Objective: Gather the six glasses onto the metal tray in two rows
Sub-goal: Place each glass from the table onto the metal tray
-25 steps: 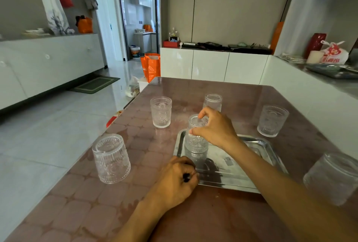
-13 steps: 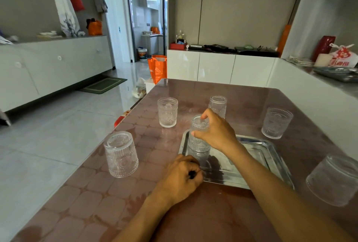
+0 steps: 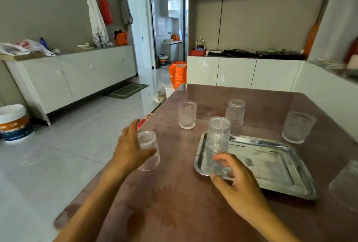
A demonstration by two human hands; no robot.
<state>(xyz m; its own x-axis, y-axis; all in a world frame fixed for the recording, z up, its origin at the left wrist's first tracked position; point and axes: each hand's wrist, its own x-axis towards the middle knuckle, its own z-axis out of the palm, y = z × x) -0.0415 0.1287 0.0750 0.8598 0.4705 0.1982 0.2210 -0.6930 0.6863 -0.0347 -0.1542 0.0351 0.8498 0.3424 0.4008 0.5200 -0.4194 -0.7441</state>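
Observation:
A metal tray lies on the brown table. One ribbed glass stands upside down in its far left corner. My right hand hovers open just in front of that glass, not touching it. My left hand is spread against an upside-down glass near the table's left edge, fingers apart around its left side. Three more glasses stand on the table: one upright, one inverted, one upright at the right. Another glass is cut off at the right edge.
The table's left edge drops to a tiled floor. White cabinets stand behind the table, and an orange bag sits on the floor past its far corner. A paint bucket stands at the far left.
My right hand let go of the glass on the tray and pulled back toward me. My left hand left the tray's edge and moved left to the glass near the table edge.

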